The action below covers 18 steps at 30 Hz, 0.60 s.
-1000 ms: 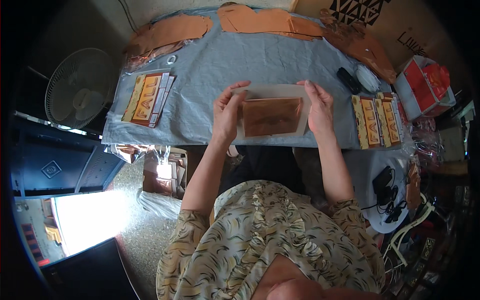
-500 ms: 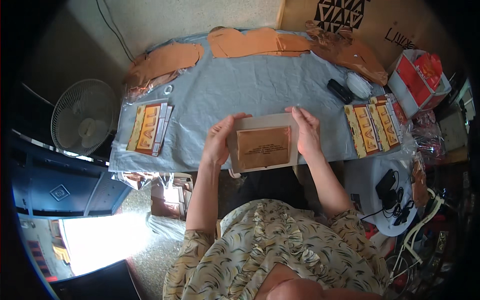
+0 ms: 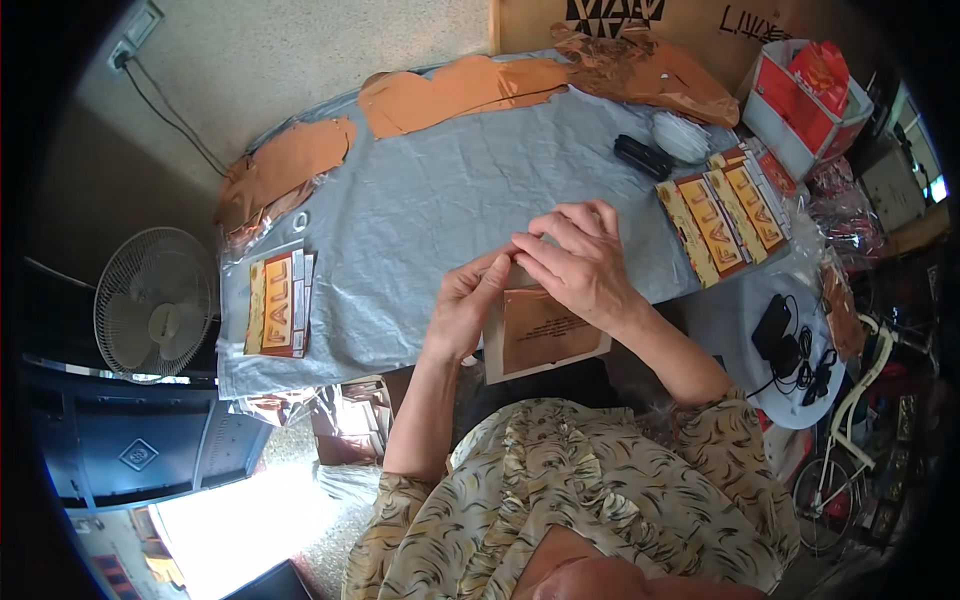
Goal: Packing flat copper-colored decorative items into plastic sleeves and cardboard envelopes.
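Note:
A flat, see-through plastic packet [image 3: 545, 335] with a brown panel and small dark print hangs in front of me at the table's near edge. My left hand [image 3: 467, 305] pinches its upper left corner between thumb and fingers. Reaching across the top edge, my right hand [image 3: 580, 262] has its fingertips closed there, close to my left thumb. Both hands hide most of the packet's upper edge. A stack of printed yellow-orange cards [image 3: 274, 303] lies on the table to the left, and more such cards [image 3: 722, 222] lie to the right.
Orange-brown cut sheets [image 3: 465, 92] line the back of the grey-covered table [image 3: 420, 210]. A black object [image 3: 642, 157] and a red-and-white box [image 3: 805, 110] stand at the right. A white ring [image 3: 301, 222] lies at the left, by a fan [image 3: 158, 305].
My right hand has moved from the packet's right side to its top edge, beside my left hand. The packet has tilted slightly. The view has shifted.

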Each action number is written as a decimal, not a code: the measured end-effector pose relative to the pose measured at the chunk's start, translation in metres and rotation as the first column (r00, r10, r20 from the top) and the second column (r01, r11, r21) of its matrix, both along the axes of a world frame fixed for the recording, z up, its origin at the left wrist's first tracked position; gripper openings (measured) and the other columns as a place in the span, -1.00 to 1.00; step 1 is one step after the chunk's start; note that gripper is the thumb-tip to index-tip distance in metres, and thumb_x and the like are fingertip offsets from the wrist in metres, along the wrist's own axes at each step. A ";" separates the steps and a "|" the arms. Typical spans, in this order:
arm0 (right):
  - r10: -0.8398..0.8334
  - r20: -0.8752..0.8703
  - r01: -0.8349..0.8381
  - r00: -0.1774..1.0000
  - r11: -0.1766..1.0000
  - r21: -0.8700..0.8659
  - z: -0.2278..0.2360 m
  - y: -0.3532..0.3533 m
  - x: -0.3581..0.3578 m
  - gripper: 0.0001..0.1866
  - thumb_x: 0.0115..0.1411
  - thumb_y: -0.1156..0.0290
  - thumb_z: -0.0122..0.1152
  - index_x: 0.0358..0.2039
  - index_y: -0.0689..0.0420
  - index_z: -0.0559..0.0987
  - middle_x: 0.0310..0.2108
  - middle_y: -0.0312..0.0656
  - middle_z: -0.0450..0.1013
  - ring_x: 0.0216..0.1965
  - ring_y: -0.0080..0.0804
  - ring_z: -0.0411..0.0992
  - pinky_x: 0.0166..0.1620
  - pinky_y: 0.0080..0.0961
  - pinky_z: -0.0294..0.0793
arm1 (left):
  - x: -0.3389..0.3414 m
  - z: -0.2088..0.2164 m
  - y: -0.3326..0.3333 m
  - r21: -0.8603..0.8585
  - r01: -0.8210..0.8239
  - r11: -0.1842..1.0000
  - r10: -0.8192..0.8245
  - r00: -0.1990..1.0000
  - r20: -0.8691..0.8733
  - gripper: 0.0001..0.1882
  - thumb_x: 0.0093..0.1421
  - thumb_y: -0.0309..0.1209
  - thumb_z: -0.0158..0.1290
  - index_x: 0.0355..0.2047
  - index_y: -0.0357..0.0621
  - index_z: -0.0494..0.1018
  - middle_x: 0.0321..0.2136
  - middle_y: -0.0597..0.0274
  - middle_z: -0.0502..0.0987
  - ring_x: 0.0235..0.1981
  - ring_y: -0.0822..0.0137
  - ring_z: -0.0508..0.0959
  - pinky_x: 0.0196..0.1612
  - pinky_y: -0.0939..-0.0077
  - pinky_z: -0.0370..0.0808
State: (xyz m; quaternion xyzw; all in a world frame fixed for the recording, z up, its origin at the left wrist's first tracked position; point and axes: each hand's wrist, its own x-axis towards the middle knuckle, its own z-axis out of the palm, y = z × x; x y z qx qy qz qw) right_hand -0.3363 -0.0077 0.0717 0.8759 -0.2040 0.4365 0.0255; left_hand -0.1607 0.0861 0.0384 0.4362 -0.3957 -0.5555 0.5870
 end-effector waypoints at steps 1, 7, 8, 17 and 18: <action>0.017 -0.011 -0.017 1.000 0.999 -0.038 0.002 -0.001 -0.004 -0.72 0.00 0.41 0.53 -0.22 0.04 0.74 -0.21 -0.44 0.53 -0.07 -0.37 0.46 0.11 -0.19 0.29 | -0.002 0.001 0.001 0.002 0.006 1.000 -0.006 1.000 0.000 -0.59 0.55 -0.27 0.02 0.23 -0.28 0.54 0.05 0.27 0.66 0.03 0.48 0.57 0.11 0.51 0.52; 0.068 -0.042 -0.070 0.997 0.996 -0.053 0.009 0.001 -0.019 -0.85 0.03 0.51 0.44 -0.35 0.07 0.66 -0.26 -0.33 0.53 -0.10 -0.31 0.48 0.11 -0.16 0.31 | -0.008 0.007 0.006 -0.088 0.069 0.994 -0.037 0.945 0.324 -0.61 0.55 -0.29 0.01 0.22 -0.26 0.55 -0.03 0.29 0.68 -0.03 0.54 0.55 0.09 0.56 0.51; 0.062 -0.043 -0.064 0.997 0.996 -0.054 0.008 0.001 -0.019 -0.85 0.03 0.51 0.44 -0.35 0.07 0.66 -0.26 -0.33 0.53 -0.10 -0.31 0.48 0.11 -0.16 0.31 | -0.012 0.012 0.005 -0.095 0.087 0.992 -0.059 0.961 0.271 -0.62 0.55 -0.29 0.01 0.20 -0.26 0.57 -0.03 0.29 0.68 -0.03 0.54 0.55 0.09 0.56 0.51; -0.160 0.540 -0.215 0.826 0.796 0.565 0.002 -0.044 -0.085 -0.82 0.17 0.61 0.40 -0.20 0.25 0.64 -0.26 -0.18 0.52 -0.23 -0.38 0.50 -0.10 -0.54 0.47 | -0.007 0.015 -0.004 0.023 0.038 0.999 -0.043 0.957 0.287 -0.60 0.57 -0.25 -0.05 0.16 -0.31 0.58 0.02 0.16 0.69 0.10 0.43 0.57 0.24 0.44 0.46; -0.166 0.539 -0.216 0.826 0.789 0.575 0.005 -0.039 -0.086 -0.82 0.17 0.61 0.40 -0.20 0.25 0.64 -0.26 -0.18 0.52 -0.23 -0.38 0.50 -0.10 -0.54 0.47 | -0.007 0.014 -0.007 0.054 0.031 0.998 -0.043 0.971 0.233 -0.59 0.57 -0.26 -0.04 0.17 -0.31 0.57 0.03 0.16 0.68 0.10 0.43 0.57 0.24 0.44 0.46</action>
